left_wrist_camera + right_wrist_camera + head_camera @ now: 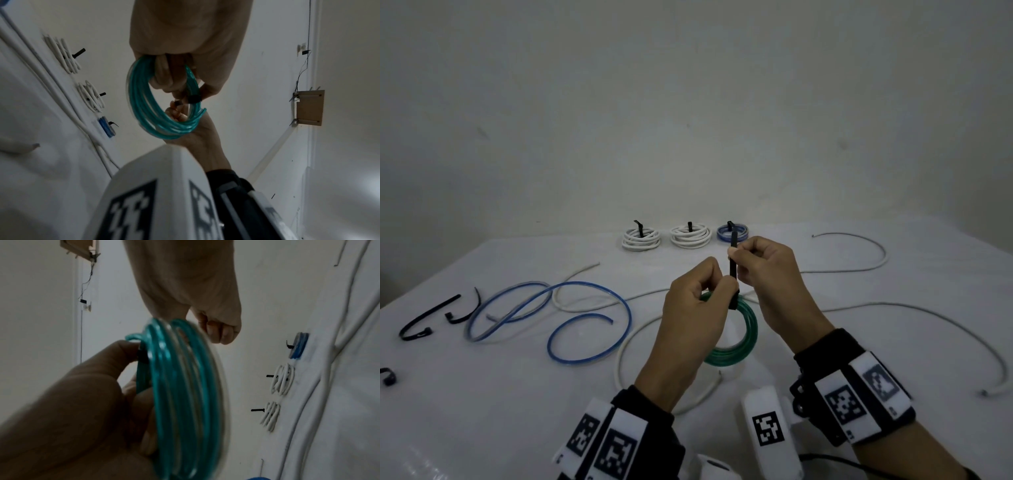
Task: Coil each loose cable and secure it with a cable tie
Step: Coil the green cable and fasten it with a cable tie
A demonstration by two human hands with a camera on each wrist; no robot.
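A coiled green cable (748, 329) hangs upright above the white table (482, 411) at centre. My left hand (717, 284) grips the coil's top, where a black cable tie (732, 270) wraps the strands. The tie's tail stands straight up, pinched by my right hand (738, 257) between thumb and forefinger. In the left wrist view the green coil (144, 105) hangs from my left hand's fingers (164, 76), with the tie's head (194, 98) on the strands. The right wrist view shows the coil (180, 394) edge-on beside my left hand (82, 402).
Two tied white coils (641, 237) (690, 236) and a tied blue coil (732, 233) sit at the table's back. A loose blue cable (589, 322) lies to the left, and loose white cables (928, 329) spread across the table. Spare black ties (424, 322) lie far left.
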